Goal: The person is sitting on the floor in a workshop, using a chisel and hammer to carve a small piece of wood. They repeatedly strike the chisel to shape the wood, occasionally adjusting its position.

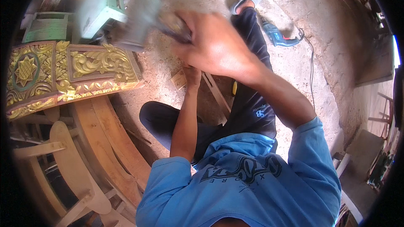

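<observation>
My right hand [214, 44] is raised in the middle, its fingers wrapped round the handle of a hammer [145, 17]. The grey head is smeared by motion. Below it and partly covered by it, my left hand [192, 75] is low between my legs with its fingers curled. What it grips is hidden. A small light piece of wood [179, 80] lies just left of my left hand. To its right, a long wooden strip [216, 94] slants toward my lap.
Gilded carved panel [101, 65] on the left, above curved planks [107, 138] and a pale wooden frame [75, 164]. Green furniture [46, 27] stands at upper left. A blue power drill [280, 35] with its cord lies right of my leg. A yellow-handled thing [234, 87] is beside my thigh.
</observation>
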Tool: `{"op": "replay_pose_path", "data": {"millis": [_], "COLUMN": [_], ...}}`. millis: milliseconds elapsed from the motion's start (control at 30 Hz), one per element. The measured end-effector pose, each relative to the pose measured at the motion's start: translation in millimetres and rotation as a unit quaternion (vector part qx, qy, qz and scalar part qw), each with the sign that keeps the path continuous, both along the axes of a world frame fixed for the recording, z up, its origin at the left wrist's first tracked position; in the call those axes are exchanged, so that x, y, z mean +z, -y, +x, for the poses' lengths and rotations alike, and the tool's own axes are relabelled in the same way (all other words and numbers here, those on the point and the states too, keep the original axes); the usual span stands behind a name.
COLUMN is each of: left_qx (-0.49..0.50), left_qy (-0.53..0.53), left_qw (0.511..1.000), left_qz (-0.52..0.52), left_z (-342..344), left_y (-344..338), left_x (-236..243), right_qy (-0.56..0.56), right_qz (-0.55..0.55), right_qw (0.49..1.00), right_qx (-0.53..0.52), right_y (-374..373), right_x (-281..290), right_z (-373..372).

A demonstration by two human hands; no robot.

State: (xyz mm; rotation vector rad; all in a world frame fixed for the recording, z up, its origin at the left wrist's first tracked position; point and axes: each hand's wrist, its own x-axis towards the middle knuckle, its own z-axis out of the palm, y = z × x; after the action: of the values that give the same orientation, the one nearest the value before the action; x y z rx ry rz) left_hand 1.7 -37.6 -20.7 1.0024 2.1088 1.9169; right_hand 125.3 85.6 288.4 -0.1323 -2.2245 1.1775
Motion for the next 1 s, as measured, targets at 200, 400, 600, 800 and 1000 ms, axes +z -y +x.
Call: {"op": "replay_pose_path", "data": {"millis": [200, 400, 600, 800, 1000], "left_qx": [-0.001, 0.047, -0.011, -0.048, 0.032], "left_qy": [0.070, 0.002, 0.094, 0.201, 0.034], "left_qw": [0.998, 0.999, 0.996, 0.978, 0.999], "left_qz": [-0.012, -0.020, -0.005, -0.039, -0.012], "left_z": [10.5, 6.4, 5.2, 7.0, 42.4], "left_y": [4.7, -7.0, 0.9, 7.9, 25.5], "left_x": [9.0, 12.5, 1.6, 0.6, 12.9], "right_qy": [-0.022, 0.279, -0.058, 0.298, 0.303], "right_qz": [0.014, 0.099, -0.022, 0.076, -0.012], "right_qw": [0.999, 0.955, 0.996, 0.951, 0.948], "right_qx": [-0.043, -0.031, -0.061, -0.031, -0.092], "right_y": [14.2, 13.2, 14.8, 21.7, 13.4], "right_x": [-50.7, -83.8, 7.6, -95.0, -141.6], "right_z": [-15.4, -4.1, -2.8, -1.1, 64.7]}}
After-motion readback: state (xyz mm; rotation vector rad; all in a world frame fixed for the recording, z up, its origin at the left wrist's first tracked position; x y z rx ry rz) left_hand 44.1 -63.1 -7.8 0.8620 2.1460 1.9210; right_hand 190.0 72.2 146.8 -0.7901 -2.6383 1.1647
